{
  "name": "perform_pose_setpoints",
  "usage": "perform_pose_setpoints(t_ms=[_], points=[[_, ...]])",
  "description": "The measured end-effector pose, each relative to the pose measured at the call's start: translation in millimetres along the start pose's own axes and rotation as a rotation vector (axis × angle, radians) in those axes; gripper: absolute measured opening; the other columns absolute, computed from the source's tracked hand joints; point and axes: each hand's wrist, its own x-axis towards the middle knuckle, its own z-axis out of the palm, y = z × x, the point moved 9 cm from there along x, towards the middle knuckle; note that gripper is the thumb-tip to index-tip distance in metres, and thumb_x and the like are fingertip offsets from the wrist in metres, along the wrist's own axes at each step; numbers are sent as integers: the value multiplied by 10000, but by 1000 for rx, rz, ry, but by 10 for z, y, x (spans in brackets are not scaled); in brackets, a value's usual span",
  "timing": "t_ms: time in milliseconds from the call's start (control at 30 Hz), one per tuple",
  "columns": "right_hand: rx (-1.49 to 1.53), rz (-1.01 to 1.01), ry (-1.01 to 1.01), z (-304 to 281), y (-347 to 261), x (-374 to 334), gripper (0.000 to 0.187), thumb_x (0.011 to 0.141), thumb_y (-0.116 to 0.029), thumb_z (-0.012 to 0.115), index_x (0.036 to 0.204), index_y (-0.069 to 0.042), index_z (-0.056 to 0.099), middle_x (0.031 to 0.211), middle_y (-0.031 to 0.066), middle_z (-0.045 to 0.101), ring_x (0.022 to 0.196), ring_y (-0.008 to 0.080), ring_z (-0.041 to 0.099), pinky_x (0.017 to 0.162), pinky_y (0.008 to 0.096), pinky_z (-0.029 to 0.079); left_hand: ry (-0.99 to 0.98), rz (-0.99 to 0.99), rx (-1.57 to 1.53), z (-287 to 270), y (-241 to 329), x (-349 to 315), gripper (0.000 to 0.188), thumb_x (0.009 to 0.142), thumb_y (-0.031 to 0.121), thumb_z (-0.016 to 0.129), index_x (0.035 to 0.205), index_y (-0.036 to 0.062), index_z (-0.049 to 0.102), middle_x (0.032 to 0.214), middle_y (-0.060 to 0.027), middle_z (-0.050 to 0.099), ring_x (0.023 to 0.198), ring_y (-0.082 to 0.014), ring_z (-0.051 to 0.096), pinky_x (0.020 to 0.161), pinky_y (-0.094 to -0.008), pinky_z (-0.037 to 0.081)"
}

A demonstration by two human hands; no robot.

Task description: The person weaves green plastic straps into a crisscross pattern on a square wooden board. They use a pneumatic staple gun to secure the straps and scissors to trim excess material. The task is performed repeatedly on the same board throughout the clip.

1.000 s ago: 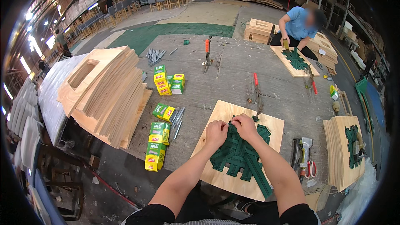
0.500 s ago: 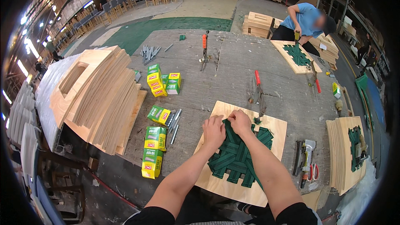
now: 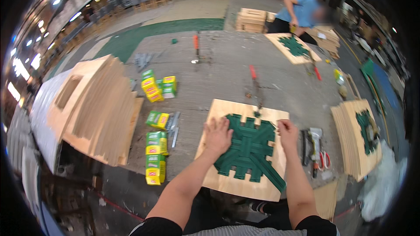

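A pale plywood board (image 3: 210,177) lies before me, with woven green webbing straps (image 3: 247,144) covering its middle. One strap end slants off toward the lower right corner. My left hand (image 3: 218,136) rests flat at the weave's left edge, fingers spread. At the board's right edge, beside the upper right of the weave, my right hand (image 3: 288,133) has its fingers curled together; whatever they may pinch is too small or blurred to make out. A red-handled toggle clamp (image 3: 255,83) reaches to the board's top edge.
Green-and-yellow boxes (image 3: 156,144) and metal staple strips (image 3: 173,126) lie left, near a tall stack of plywood frames (image 3: 100,105). Right are a staple gun (image 3: 315,142), red-handled scissors (image 3: 324,161) and stacked boards (image 3: 350,144). A co-worker in blue (image 3: 297,11) bends over another board.
My hands have parted from the weave's top: the right moved to the board's right edge, the left flattened on the left side. The view shifted and the picture is blurrier.
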Motion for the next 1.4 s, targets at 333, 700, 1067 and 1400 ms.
perform_pose_setpoints(t_ms=[333,700,1067,1400], points=[[-1068,366,113,-2331,343,-317,564,787,-446,814,1111,10,740,1081,249,741,1048,389,715,925,462,546,-25,-11,-54,10,129,-9,553,1062,418,443,1518,113,507,1599,-79,426,1519,-417,294,1224,-678,159],[-748,55,274,-2348,-174,-228,621,671,-72,803,1239,30,575,1074,209,690,940,345,706,725,426,582,43,23,-128,-19,194,-1,540,1045,410,492,1497,118,532,1579,-95,427,1517,-413,286,1224,-673,164],[-58,345,-438,693,-1099,-145,379,908,-255,800,1126,-33,581,772,53,647,552,133,622,460,310,512,15,-12,-133,-19,27,-36,555,1053,427,467,1500,102,519,1580,-114,419,1520,-412,282,1225,-671,156],[-283,307,-638,1865,-647,-85,248,942,-147,723,1125,2,649,860,53,656,543,133,596,448,314,472,80,-6,-181,-38,-14,-42,542,1017,394,555,1465,89,558,1528,-130,471,1485,-436,340,1194,-701,205]])
